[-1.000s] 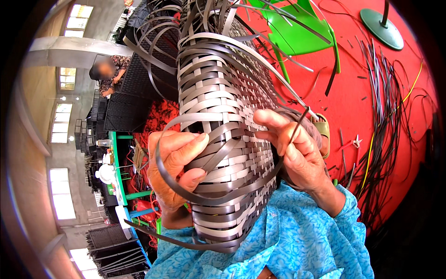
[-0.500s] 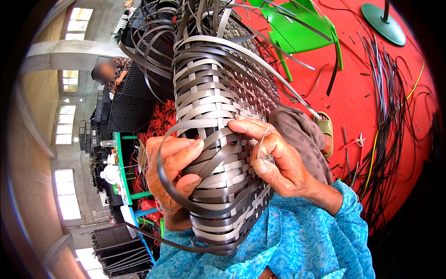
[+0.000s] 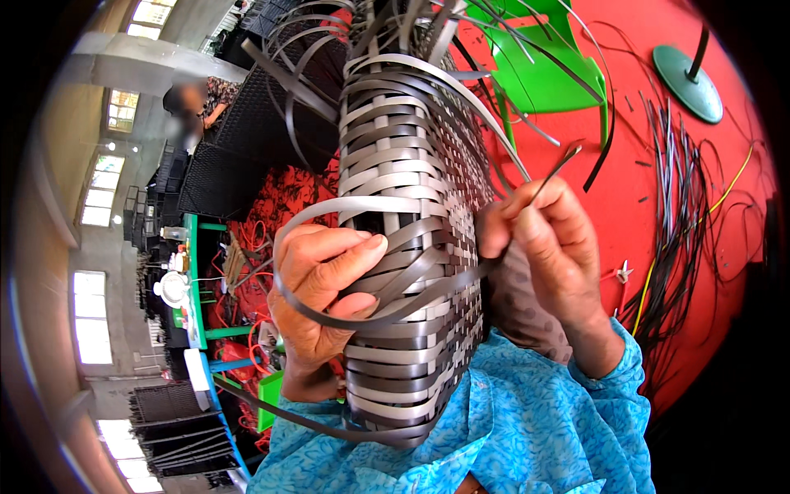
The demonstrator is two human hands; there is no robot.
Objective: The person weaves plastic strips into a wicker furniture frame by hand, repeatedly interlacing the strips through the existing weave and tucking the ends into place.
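Note:
A long woven piece (image 3: 395,177) of grey and black flat plastic strips stands in front of my body, with a dark gap in the weave near its middle. My left hand (image 3: 317,284) is closed at its left side, bent fingers and thumb against the weave beside the gap. A flat strip (image 3: 290,298) leaves the weave above this hand, loops round it and crosses the woven face to the right. Off to the right, my right hand (image 3: 551,247) pinches this strip between thumb and fingers, its dark end sticking up past the fingertips.
Loose strip ends (image 3: 411,33) fan out at the woven piece's far end. A green chair (image 3: 547,78), a round stand base (image 3: 690,82), pliers (image 3: 624,272) and a bundle of strips (image 3: 679,247) are on the red floor. At left, another person (image 3: 216,99) is beside dark woven panels.
My right hand has moved off the weave to the right, drawing the strip across the woven face. The left hand stays by the gap. The view has shifted slightly.

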